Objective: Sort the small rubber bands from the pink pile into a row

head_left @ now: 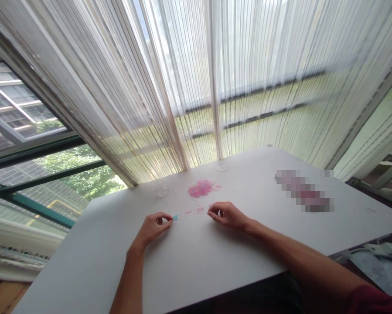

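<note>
Between thumb and forefinger, my left hand (157, 227) pinches a small teal piece (175, 217) that looks flat, just above or on the white table (117, 257). To its right, my right hand (226, 214) has thumb and forefinger brought close together near the tabletop. Something pale and tiny shows by those fingertips, too small to name. Small pink strips (200, 210) lie on the table between the two hands. Beyond them sits a loose heap of pink and purple shreds or small pieces (200, 188).
Two clear round dishes or lids stand near the far edge, a left one (161, 189) and a right one (222, 167). A blurred-out pinkish patch (303, 192) covers the table's right part. Sheer curtains (196, 87) hang behind the far edge.
</note>
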Action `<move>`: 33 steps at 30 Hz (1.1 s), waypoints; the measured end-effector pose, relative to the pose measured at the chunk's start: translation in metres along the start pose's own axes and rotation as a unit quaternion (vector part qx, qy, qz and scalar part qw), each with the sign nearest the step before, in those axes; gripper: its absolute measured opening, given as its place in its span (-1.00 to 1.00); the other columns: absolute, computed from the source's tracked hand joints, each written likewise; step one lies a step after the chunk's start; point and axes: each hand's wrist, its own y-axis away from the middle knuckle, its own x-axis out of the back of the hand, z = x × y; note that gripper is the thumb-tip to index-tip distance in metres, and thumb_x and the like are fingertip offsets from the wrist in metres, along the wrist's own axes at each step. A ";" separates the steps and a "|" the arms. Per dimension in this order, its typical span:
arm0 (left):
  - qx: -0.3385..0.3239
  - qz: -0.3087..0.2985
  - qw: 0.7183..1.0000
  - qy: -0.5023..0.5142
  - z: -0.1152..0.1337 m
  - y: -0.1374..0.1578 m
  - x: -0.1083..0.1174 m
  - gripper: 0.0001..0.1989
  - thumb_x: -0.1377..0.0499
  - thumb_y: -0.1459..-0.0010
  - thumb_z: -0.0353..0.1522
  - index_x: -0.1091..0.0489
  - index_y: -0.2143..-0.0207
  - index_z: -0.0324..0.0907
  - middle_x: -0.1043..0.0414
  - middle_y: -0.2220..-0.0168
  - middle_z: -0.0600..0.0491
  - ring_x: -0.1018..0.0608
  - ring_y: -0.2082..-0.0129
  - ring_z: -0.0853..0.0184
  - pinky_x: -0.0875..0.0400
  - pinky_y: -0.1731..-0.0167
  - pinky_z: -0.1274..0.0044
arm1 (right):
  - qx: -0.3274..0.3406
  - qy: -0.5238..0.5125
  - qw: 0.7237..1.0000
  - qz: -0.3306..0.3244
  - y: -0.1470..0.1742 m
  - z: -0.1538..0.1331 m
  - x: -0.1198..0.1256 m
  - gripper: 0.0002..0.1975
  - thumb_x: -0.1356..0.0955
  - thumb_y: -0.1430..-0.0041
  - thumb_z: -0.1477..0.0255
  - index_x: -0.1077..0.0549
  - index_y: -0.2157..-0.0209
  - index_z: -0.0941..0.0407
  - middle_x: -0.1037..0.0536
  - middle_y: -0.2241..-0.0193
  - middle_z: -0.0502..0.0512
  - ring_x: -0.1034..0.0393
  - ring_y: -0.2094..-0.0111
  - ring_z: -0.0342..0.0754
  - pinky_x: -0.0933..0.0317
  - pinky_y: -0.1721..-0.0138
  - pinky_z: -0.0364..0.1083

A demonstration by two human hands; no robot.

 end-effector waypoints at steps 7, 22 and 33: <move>0.003 -0.023 1.000 -0.005 -0.002 0.003 0.000 -0.75 -0.25 0.06 -0.18 -0.59 0.45 -0.16 -0.33 0.62 0.14 -0.28 0.59 0.41 -0.17 0.56 0.60 | 0.004 -0.001 1.000 -0.003 0.000 -0.001 0.001 -0.81 -0.28 -0.24 0.41 -0.49 0.40 0.13 -0.48 0.50 0.01 -0.30 0.51 -0.19 -0.21 0.46 -0.20; 0.009 0.006 1.000 -0.030 -0.006 0.001 -0.003 -0.65 -0.25 0.06 -0.08 -0.55 0.41 -0.18 -0.45 0.50 0.08 -0.33 0.55 0.39 -0.26 0.49 0.58 | -0.001 -0.001 1.000 -0.013 0.001 0.003 0.000 -0.78 -0.28 -0.26 0.37 -0.49 0.39 0.14 -0.48 0.50 0.02 -0.29 0.51 -0.18 -0.20 0.46 -0.20; -0.071 0.000 0.997 -0.013 -0.010 -0.003 -0.008 -0.62 -0.24 -0.02 -0.12 -0.54 0.15 -0.12 -0.47 0.09 -0.03 -0.40 0.46 0.40 -0.42 0.37 0.53 | -0.004 0.003 1.000 -0.008 0.001 0.002 0.000 -0.79 -0.28 -0.24 0.39 -0.50 0.40 0.15 -0.48 0.50 0.02 -0.28 0.51 -0.19 -0.20 0.45 -0.20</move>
